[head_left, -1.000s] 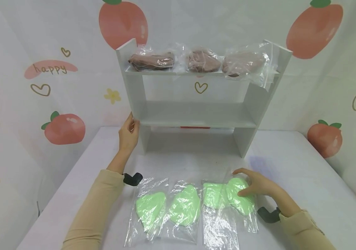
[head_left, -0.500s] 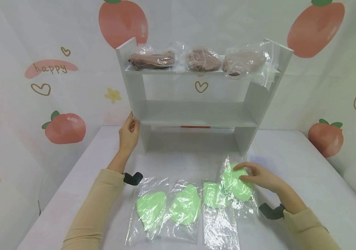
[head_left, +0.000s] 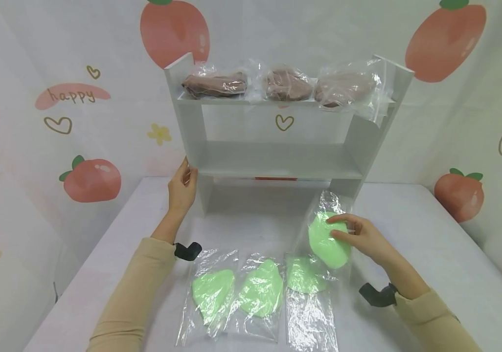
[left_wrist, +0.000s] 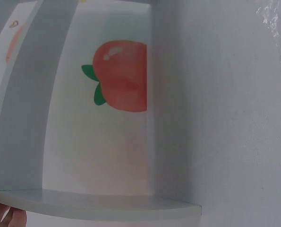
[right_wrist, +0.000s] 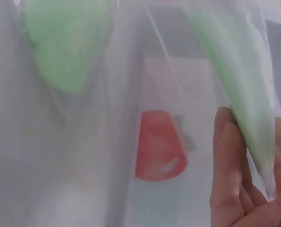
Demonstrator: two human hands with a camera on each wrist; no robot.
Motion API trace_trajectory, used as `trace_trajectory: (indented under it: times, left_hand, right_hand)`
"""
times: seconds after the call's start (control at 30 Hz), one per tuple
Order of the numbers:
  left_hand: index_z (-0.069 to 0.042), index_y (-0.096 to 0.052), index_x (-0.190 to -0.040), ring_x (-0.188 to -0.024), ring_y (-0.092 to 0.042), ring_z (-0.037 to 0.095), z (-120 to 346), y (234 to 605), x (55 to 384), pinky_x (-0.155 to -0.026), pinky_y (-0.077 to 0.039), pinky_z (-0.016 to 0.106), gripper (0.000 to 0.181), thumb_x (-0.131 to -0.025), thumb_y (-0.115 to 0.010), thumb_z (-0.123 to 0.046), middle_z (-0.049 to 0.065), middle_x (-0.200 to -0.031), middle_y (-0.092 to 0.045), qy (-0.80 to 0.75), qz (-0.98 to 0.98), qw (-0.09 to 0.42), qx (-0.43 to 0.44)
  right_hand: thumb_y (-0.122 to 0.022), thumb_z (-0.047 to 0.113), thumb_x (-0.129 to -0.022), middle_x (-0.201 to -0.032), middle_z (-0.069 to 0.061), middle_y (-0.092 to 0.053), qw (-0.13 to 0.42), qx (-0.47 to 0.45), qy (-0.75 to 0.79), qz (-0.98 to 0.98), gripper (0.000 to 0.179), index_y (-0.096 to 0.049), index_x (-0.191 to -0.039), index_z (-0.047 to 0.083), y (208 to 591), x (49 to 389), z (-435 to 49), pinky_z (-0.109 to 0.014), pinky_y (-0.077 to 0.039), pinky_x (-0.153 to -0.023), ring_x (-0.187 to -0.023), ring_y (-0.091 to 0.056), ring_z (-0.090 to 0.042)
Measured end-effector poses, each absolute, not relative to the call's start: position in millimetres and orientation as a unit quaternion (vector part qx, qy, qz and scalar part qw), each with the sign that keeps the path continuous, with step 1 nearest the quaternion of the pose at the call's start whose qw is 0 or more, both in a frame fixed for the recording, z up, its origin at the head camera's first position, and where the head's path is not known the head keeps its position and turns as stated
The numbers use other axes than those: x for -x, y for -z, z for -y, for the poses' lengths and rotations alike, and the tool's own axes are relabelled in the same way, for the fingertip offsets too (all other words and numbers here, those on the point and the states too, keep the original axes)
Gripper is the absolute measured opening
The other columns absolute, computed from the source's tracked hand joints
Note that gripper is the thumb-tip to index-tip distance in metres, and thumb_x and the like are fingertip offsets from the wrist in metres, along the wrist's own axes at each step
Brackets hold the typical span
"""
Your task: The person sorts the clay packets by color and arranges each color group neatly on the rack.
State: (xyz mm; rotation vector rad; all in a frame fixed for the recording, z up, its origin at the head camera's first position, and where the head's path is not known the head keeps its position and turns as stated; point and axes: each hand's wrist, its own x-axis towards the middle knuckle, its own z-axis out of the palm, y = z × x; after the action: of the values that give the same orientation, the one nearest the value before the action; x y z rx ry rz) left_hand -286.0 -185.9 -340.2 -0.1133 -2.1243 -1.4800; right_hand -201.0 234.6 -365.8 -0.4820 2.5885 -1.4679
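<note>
My right hand (head_left: pixel 363 237) pinches a clear plastic bag (head_left: pixel 329 239) holding a flat light-green piece between thumb and fingers, raised above the table and tilted. In the right wrist view the bagged green piece (right_wrist: pixel 246 90) appears edge-on between the fingers. My left hand (head_left: pixel 182 190) holds the left side panel of a white shelf unit (head_left: pixel 277 159); in the left wrist view its fingers (left_wrist: pixel 8 215) lie against the outside of that panel. Three more bagged green pieces lie in a row on the table: left (head_left: pixel 212 296), middle (head_left: pixel 262 291) and right (head_left: pixel 306 276).
Along the top shelf lie three clear bags with brown contents: a long one (head_left: pixel 216 85), a rounded one (head_left: pixel 287 85) and one at the right (head_left: pixel 343 88) whose plastic overhangs the shelf edge. A printed cloth (head_left: pixel 114 49) hangs behind the white table (head_left: pixel 414 234).
My right hand has lifted the rightmost green bag off the table and carried it up toward the shelf's lower right. The left hand stays at the side panel.
</note>
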Motion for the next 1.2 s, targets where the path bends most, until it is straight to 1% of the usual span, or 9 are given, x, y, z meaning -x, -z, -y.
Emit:
trace_trajectory:
  times: [0.07, 0.13, 0.27, 0.33, 0.5, 0.77, 0.93, 1.1, 1.2]
  left_hand:
    - [-0.008, -0.039, -0.142, -0.119, -0.055, 0.038, 186, 340, 286, -0.100, -0.048, 0.043, 0.046, -0.096, -0.048, -0.009, 0.024, -0.134, -0.051, 0.551, 0.788, 0.271, 0.043]
    - [-0.008, -0.039, -0.142, -0.119, -0.055, 0.038, 186, 340, 286, -0.100, -0.048, 0.043, 0.046, -0.096, -0.048, -0.010, 0.024, -0.134, -0.051, 0.553, 0.786, 0.271, 0.044]
    - [-0.009, -0.039, -0.142, -0.119, -0.055, 0.037, 185, 340, 285, -0.100, -0.049, 0.042, 0.046, -0.096, -0.048, -0.011, 0.024, -0.133, -0.052, 0.556, 0.785, 0.270, 0.040]
    - [-0.009, -0.039, -0.142, -0.119, -0.055, 0.037, 185, 340, 285, -0.100, -0.049, 0.042, 0.046, -0.096, -0.048, -0.011, 0.025, -0.133, -0.052, 0.556, 0.786, 0.267, 0.038]
    - [-0.007, -0.038, -0.142, -0.120, -0.054, 0.038, 184, 337, 282, -0.100, -0.048, 0.043, 0.047, -0.096, -0.048, -0.009, 0.026, -0.133, -0.051, 0.557, 0.788, 0.259, 0.031]
    - [0.001, -0.037, -0.140, -0.119, -0.054, 0.041, 172, 314, 259, -0.100, -0.047, 0.043, 0.046, -0.096, -0.046, -0.002, 0.030, -0.131, -0.050, 0.553, 0.793, 0.256, 0.026]
    - [-0.001, -0.038, -0.141, -0.119, -0.054, 0.041, 176, 321, 266, -0.100, -0.047, 0.044, 0.046, -0.096, -0.046, -0.004, 0.030, -0.130, -0.051, 0.557, 0.788, 0.259, 0.035]
    - [-0.008, -0.039, -0.142, -0.118, -0.055, 0.038, 185, 341, 285, -0.099, -0.049, 0.043, 0.047, -0.096, -0.049, -0.009, 0.026, -0.132, -0.053, 0.559, 0.783, 0.271, 0.039]
    - [-0.008, -0.039, -0.142, -0.119, -0.055, 0.038, 185, 341, 285, -0.099, -0.049, 0.043, 0.047, -0.096, -0.049, -0.009, 0.025, -0.132, -0.052, 0.561, 0.782, 0.270, 0.038]
  right_hand:
    - [-0.062, 0.022, -0.090, -0.122, -0.012, -0.056, 0.059, 0.162, 0.500, -0.849, 0.039, -0.055, -0.124, 0.004, 362, 201, -231, -0.025, -0.057, -0.065, -0.080, -0.064, -0.007]
    - [-0.062, 0.022, -0.090, -0.125, -0.008, -0.054, 0.050, 0.162, 0.507, -0.845, 0.039, -0.054, -0.124, 0.004, 359, 201, -228, -0.025, -0.058, -0.065, -0.080, -0.065, -0.007]
    - [-0.062, 0.021, -0.090, -0.115, 0.016, -0.056, 0.026, 0.166, 0.514, -0.841, 0.036, -0.056, -0.122, 0.004, 354, 202, -221, -0.025, -0.057, -0.061, -0.077, -0.065, -0.006]
    - [-0.063, 0.019, -0.089, -0.108, 0.021, -0.056, 0.021, 0.168, 0.522, -0.836, 0.035, -0.056, -0.120, 0.004, 353, 202, -218, -0.025, -0.057, -0.059, -0.074, -0.065, -0.006]
    - [-0.066, 0.019, -0.087, -0.087, 0.010, -0.056, 0.015, 0.160, 0.535, -0.830, 0.033, -0.058, -0.115, 0.004, 346, 202, -208, -0.021, -0.052, -0.054, -0.063, -0.058, -0.004]
    - [-0.068, 0.023, -0.086, -0.056, 0.009, -0.035, -0.005, 0.158, 0.507, -0.847, 0.032, -0.060, -0.114, 0.010, 330, 204, -194, -0.022, -0.032, -0.043, -0.051, -0.034, -0.006]
    - [-0.068, 0.021, -0.086, -0.052, 0.008, -0.030, 0.004, 0.180, 0.508, -0.843, 0.035, -0.058, -0.118, 0.012, 320, 205, -187, -0.024, -0.031, -0.043, -0.050, -0.033, -0.007]
    - [-0.068, 0.014, -0.085, -0.054, 0.008, -0.035, 0.007, 0.221, 0.501, -0.837, 0.040, -0.056, -0.122, 0.011, 311, 207, -180, -0.023, -0.034, -0.046, -0.053, -0.035, -0.008]
    - [-0.068, 0.011, -0.083, -0.062, 0.007, -0.041, 0.013, 0.234, 0.496, -0.836, 0.043, -0.055, -0.124, 0.011, 306, 208, -175, -0.022, -0.032, -0.044, -0.052, -0.033, -0.009]
